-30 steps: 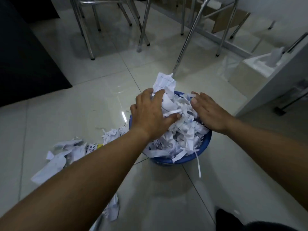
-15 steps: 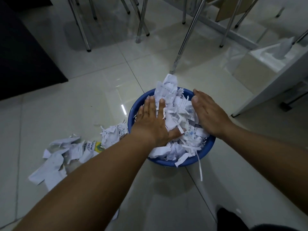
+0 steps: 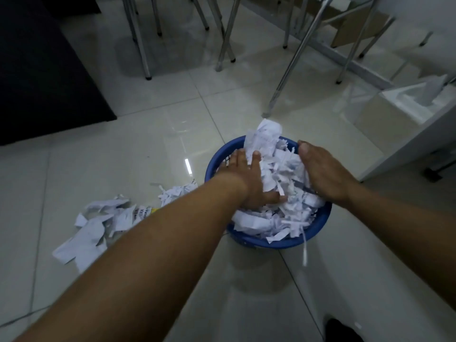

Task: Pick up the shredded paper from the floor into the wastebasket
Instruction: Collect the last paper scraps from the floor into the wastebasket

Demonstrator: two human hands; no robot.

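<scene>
A round blue wastebasket [image 3: 318, 224] stands on the tiled floor, heaped with white shredded paper [image 3: 278, 174] that rises above its rim. My left hand [image 3: 249, 180] lies flat, fingers spread, on the left side of the heap. On the right side, my right hand [image 3: 320, 171] rests palm-down against the paper. Neither hand holds anything. One strip hangs over the basket's front rim. More shredded paper on the floor [image 3: 98, 225] lies in a loose pile to the left of the basket, partly hidden by my left forearm.
Metal chair and table legs [image 3: 283, 77] stand beyond the basket. A dark mat [image 3: 44, 77] covers the floor at the upper left. A white cabinet [image 3: 419, 134] with a tissue box stands at the right. My dark shoe tip [image 3: 340, 329] shows at the bottom.
Both hands have sunk lower into the basket, flattening the heap of paper. My left hand went from curled over the pile to flat on it.
</scene>
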